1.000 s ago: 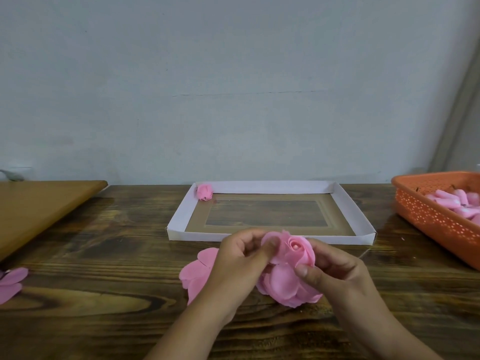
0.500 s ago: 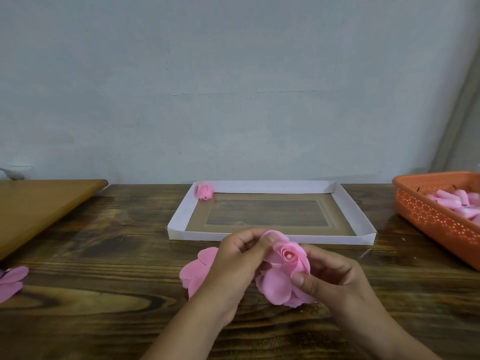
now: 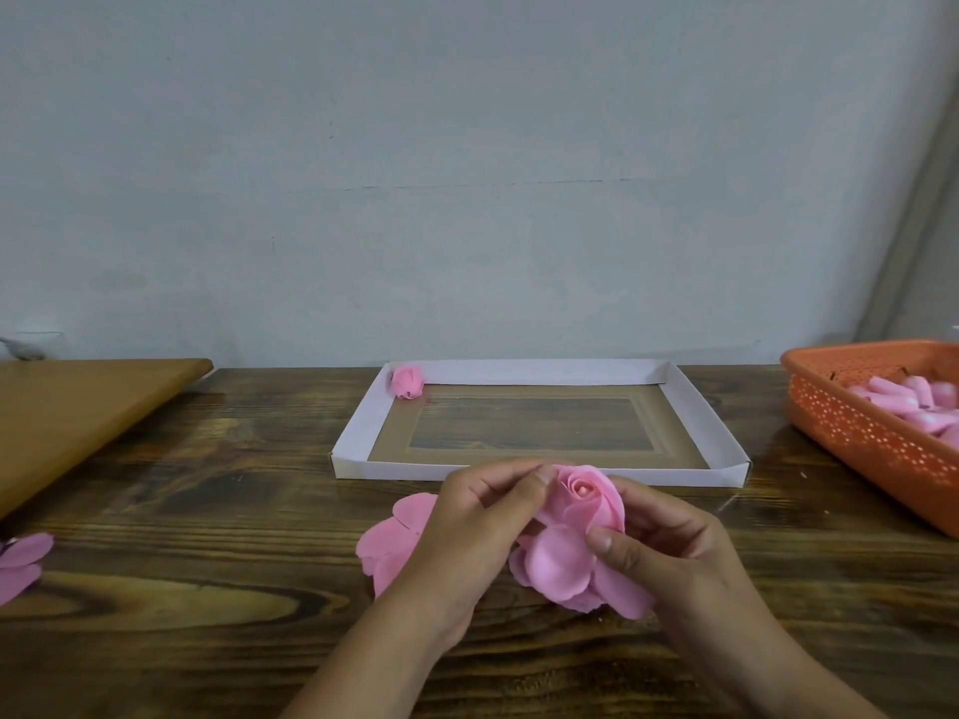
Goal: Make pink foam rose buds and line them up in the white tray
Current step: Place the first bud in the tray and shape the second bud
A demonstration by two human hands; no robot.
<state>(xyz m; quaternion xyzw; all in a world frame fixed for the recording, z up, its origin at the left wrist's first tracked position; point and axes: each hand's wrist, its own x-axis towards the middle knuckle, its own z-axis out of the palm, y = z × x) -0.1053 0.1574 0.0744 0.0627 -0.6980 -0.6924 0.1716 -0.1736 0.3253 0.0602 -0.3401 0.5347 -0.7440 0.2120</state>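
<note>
We hold the half-wrapped bud (image 3: 584,503) just in front of the tray (image 3: 353,438), left hand (image 3: 467,526) and right hand (image 3: 669,552) both pinching its petals. The foam looks light and soft, so we judge a gentle grip low at the base safest. One finished bud (image 3: 407,382) sits in the tray's far left corner.

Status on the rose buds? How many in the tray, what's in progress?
Done: one finished bud sits in the white tray, far left corner. In hand: the left hand and right hand wrap petals on a second rose. Left: most of the tray is bare; loose petals and the orange basket hold more stock.
</note>
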